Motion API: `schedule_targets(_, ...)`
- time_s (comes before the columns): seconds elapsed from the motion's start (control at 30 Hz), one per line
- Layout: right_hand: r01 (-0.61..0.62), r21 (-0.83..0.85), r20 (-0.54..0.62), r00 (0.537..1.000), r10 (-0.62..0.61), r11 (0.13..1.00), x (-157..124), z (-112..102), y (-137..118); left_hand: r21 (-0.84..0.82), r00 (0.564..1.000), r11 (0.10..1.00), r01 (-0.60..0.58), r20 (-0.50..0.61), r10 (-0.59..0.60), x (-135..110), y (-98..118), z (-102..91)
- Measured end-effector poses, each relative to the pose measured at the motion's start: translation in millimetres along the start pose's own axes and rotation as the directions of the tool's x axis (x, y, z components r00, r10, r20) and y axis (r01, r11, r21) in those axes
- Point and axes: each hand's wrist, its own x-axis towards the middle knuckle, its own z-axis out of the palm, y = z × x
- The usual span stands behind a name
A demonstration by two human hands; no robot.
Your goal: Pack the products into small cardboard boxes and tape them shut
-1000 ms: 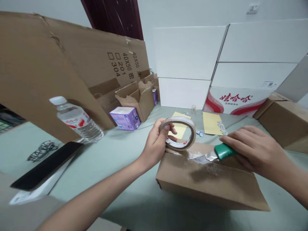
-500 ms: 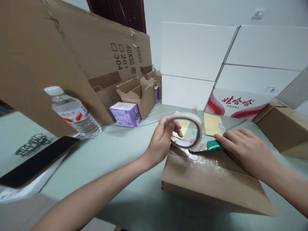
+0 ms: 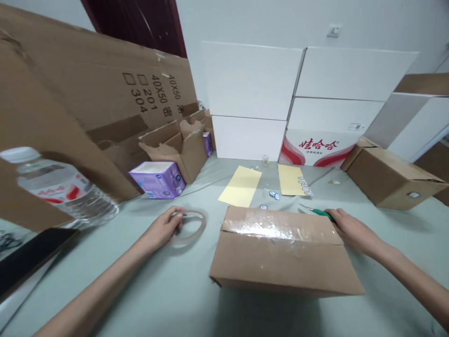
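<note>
A brown cardboard box (image 3: 280, 262) with shiny clear tape across its top stands on the table in front of me. To its left, my left hand (image 3: 164, 229) is closed on the near edge of a roll of tape (image 3: 202, 227), which is slightly blurred. At the box's right rear corner, my right hand (image 3: 347, 229) grips the green handle of a utility knife (image 3: 321, 213). Its blade points left, behind the box and apart from the tape on top. Part of the handle is hidden by my fingers.
Behind the box lie yellow sheets (image 3: 242, 185) and small stickers (image 3: 275, 195). A purple tissue pack (image 3: 157, 180), an open carton (image 3: 192, 157), a water bottle (image 3: 66, 187) and a phone (image 3: 31, 257) are on the left. Another carton (image 3: 393, 180) stands right, white panels (image 3: 252, 79) behind.
My left hand has carried the tape roll left and down, off the box. My right hand has drawn the knife away from the box top to its right rear side. The view has shifted right.
</note>
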Motion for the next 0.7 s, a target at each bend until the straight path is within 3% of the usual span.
schedule_targets(0.07, -0.014, 0.02, 0.04, 0.999, 0.013, 1.0, -7, 13, 4, 0.117, 0.998, 0.992, -0.05, -0.03, 0.054, 4, -8, -0.6)
schedule_targets(0.13, -0.026, 0.047, 0.077, 0.997, 0.023, 0.999, -9, 19, 7, 0.212, 0.989, 0.972, -0.106, -0.077, 0.124, 3, -1, -0.6)
schedule_targets(0.2, -0.041, 0.079, 0.095, 0.995, 0.034, 0.996, -7, 20, 10, 0.286, 0.973, 0.939, -0.193, -0.063, 0.22, -9, 21, -0.8)
schedule_targets(0.27, -0.054, 0.117, 0.096, 0.994, 0.043, 0.992, -3, 14, 12, 0.354, 0.929, 0.862, -0.364, 0.079, 0.36, -34, 52, 0.4)
schedule_targets(0.33, -0.06, 0.167, 0.079, 0.996, 0.047, 0.984, 3, 4, 10, 0.403, 0.814, 0.707, -0.581, 0.294, 0.501, -64, 86, 6.4)
schedule_targets(0.4, -0.05, 0.228, 0.049, 0.998, 0.04, 0.972, 10, -8, 3, 0.382, 0.637, 0.51, -0.771, 0.43, 0.64, -91, 116, 20.4)
schedule_targets(0.47, -0.025, 0.296, 0.017, 1.0, 0.021, 0.955, 21, -20, -8, 0.379, 0.546, 0.394, -0.837, 0.536, 0.644, -105, 140, 42.9)
schedule_targets(0.5, -0.01, 0.328, 0.004, 1.0, 0.009, 0.945, 27, -24, -14, 0.393, 0.542, 0.373, -0.84, 0.581, 0.607, -108, 150, 56.1)
schedule_targets(0.6, 0.03, 0.409, 0.001, 0.999, -0.034, 0.912, 46, -29, -31, 0.471, 0.6, 0.379, -0.797, 0.688, 0.408, -103, 176, 91.8)
schedule_targets(0.7, 0.049, 0.461, 0.049, 0.996, -0.081, 0.886, 60, -26, -42, 0.476, 0.593, 0.385, -0.791, 0.75, 0.292, -93, 187, 100.4)
